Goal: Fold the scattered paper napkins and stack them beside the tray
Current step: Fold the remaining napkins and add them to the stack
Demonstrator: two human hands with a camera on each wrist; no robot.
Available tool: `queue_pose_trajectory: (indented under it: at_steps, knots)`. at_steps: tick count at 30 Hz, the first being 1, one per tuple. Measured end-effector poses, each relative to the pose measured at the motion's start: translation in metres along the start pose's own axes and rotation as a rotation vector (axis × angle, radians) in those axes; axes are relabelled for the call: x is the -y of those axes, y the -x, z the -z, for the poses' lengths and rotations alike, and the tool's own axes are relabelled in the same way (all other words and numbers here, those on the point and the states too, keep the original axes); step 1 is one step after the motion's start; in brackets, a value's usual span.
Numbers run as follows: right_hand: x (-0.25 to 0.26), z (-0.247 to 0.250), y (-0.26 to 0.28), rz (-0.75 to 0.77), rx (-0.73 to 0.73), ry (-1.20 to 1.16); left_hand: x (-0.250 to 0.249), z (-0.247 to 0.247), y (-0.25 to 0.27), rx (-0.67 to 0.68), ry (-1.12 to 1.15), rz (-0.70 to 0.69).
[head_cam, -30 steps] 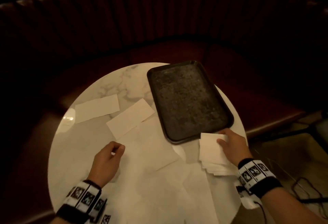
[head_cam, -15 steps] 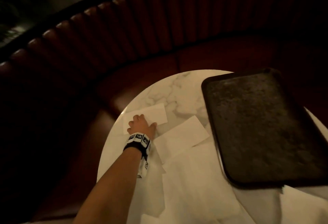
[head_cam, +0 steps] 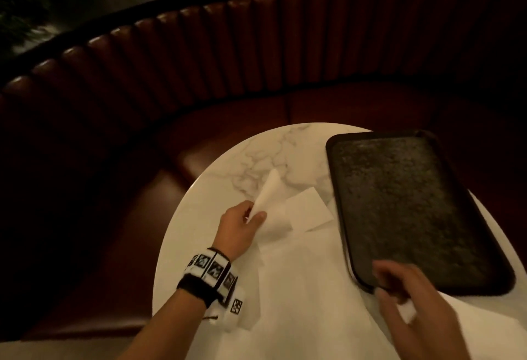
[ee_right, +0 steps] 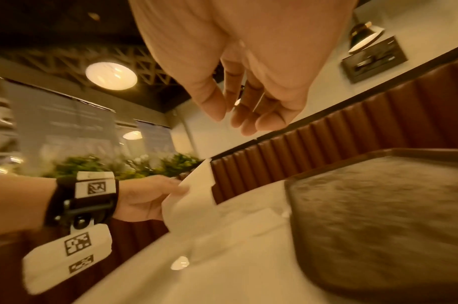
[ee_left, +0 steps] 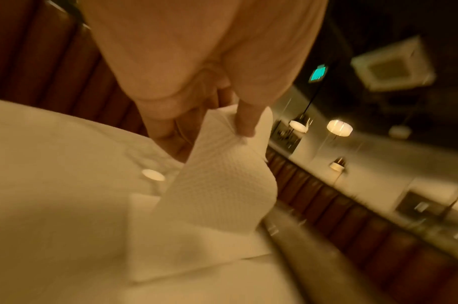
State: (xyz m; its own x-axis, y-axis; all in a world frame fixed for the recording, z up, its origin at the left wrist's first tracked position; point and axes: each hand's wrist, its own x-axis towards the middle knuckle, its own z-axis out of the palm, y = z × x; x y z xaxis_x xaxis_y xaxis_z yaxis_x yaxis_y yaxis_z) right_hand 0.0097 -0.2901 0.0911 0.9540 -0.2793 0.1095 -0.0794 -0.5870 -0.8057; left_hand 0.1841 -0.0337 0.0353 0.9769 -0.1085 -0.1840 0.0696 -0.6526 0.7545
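Note:
My left hand [head_cam: 254, 215] pinches one end of a white paper napkin [head_cam: 269, 195] between thumb and fingers, and the napkin stands lifted off the table. The left wrist view shows the thumb pressed onto the napkin [ee_left: 222, 185], which hangs down bent. A second folded napkin [head_cam: 309, 211] lies flat just right of it, close to the dark tray [head_cam: 399, 203]. Larger unfolded napkins [head_cam: 302, 288] cover the near part of the table. My right hand [head_cam: 399, 282] hovers blurred above the tray's near left corner. Its fingers [ee_right: 248, 123] hang relaxed and hold nothing.
The round white marble table [head_cam: 271, 154] is ringed by a curved dark red padded bench [head_cam: 256, 60]. The tray takes up the table's right side. Beyond the table's left edge is only the bench seat [head_cam: 114, 245].
My left hand, which lay flat on the far left napkin, now pinches it and has lifted it and drawn it nearer. My right hand has come back into view over the tray's corner.

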Motion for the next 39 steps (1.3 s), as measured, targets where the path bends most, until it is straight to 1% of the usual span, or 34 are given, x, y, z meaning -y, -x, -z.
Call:
queue_pose_trajectory:
  at_steps: [1,2,4,5,6,8,10,13,15,16,18,21,24,28,30,32,34,39]
  knots:
    - [0.002,-0.009,-0.002,0.026,0.048,-0.061,-0.012,0.002,0.022,0.045,0.157,-0.002]
    - [0.007,-0.016,-0.002,-0.001,0.109,-0.129,-0.024,0.003,0.044,0.102,0.333,0.009]
    - [0.026,-0.021,-0.005,-0.155,0.248,-0.299,-0.044,0.003,0.091,0.21,0.618,0.032]
    - [0.038,-0.021,-0.004,-0.214,0.32,-0.371,-0.051,0.002,0.112,0.245,0.713,0.049]
    - [0.048,-0.02,0.0,-0.267,0.387,-0.481,-0.057,0.002,0.131,0.266,0.785,0.064]
    - [0.068,-0.015,0.012,-0.351,0.508,-0.722,-0.063,0.002,0.164,0.263,0.89,0.102]
    - [0.081,-0.01,0.029,-0.39,0.579,-0.814,-0.065,0.005,0.189,0.217,0.97,0.154]
    - [0.088,-0.008,0.057,-0.415,0.562,-0.76,-0.066,0.011,0.219,0.2,1.047,0.241]
    - [0.088,-0.009,0.073,-0.448,0.541,-0.725,-0.066,0.017,0.235,0.261,1.144,0.303]
    - [0.088,-0.01,0.08,-0.461,0.526,-0.714,-0.065,0.02,0.242,0.287,1.174,0.302]
    - [0.088,-0.011,0.091,-0.462,0.481,-0.703,-0.059,0.022,0.255,0.266,1.11,0.241]
    - [0.092,-0.007,0.102,-0.449,0.444,-0.736,-0.048,0.026,0.265,0.186,0.909,0.061]
    - [0.097,-0.004,0.109,-0.379,0.409,-0.718,-0.044,0.033,0.273,0.106,0.805,-0.072]
    - [0.108,0.0,0.116,-0.255,0.351,-0.724,-0.045,0.045,0.278,0.01,0.765,-0.199]
    - [0.112,0.004,0.117,-0.258,0.341,-0.752,-0.046,0.052,0.281,0.013,0.771,-0.227]
    - [0.11,0.007,0.118,-0.318,0.353,-0.765,-0.049,0.06,0.283,0.027,0.787,-0.249]
    - [0.108,0.008,0.119,-0.358,0.361,-0.755,-0.051,0.063,0.285,0.048,0.823,-0.236]
    - [0.107,0.01,0.121,-0.353,0.342,-0.724,-0.061,0.067,0.284,0.128,1.102,0.001]
